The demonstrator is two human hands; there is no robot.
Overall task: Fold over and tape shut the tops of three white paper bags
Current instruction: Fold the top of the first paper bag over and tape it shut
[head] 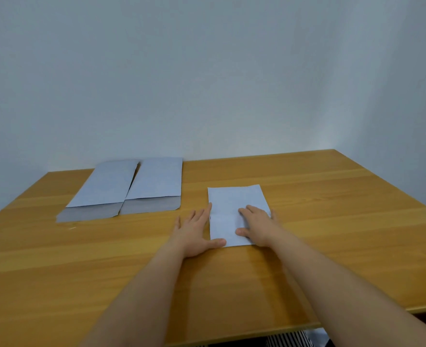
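Note:
A white paper bag lies flat on the wooden table, its near part folded over with the flap edge running across its middle. My right hand lies flat on the folded part with straight fingers pressing it down. My left hand rests flat on the table at the bag's left edge, thumb on the near left corner. Two more white paper bags lie flat side by side at the back left, one on the left and one beside it, each with its near end flap showing.
A plain pale wall stands right behind the table. The table's near edge runs along the bottom of the view, with striped fabric below it. A tiny light scrap lies near the left bags. No tape is in view.

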